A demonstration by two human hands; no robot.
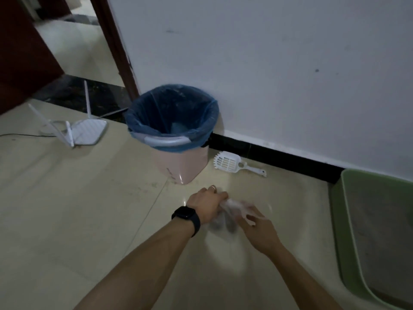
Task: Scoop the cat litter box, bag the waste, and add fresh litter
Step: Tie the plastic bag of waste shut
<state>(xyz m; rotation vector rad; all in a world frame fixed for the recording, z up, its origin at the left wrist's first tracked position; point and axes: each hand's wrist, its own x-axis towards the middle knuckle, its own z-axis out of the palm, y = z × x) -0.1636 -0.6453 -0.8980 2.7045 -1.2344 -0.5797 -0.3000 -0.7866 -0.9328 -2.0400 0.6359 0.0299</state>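
The left hand (206, 203) curls its grip round the top of the clear bag (225, 219) (it looks blurry), the right hand (257, 230) pinches it too, low over the floor (89, 209) near the pink bin (178, 166) and green litter box (339, 231)

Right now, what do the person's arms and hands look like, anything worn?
No sleeves or gloves in view: both arms are bare. The left hand wears a thin ring, and its wrist carries a black watch with a dark rectangular face and black strap. The right hand wears nothing visible.
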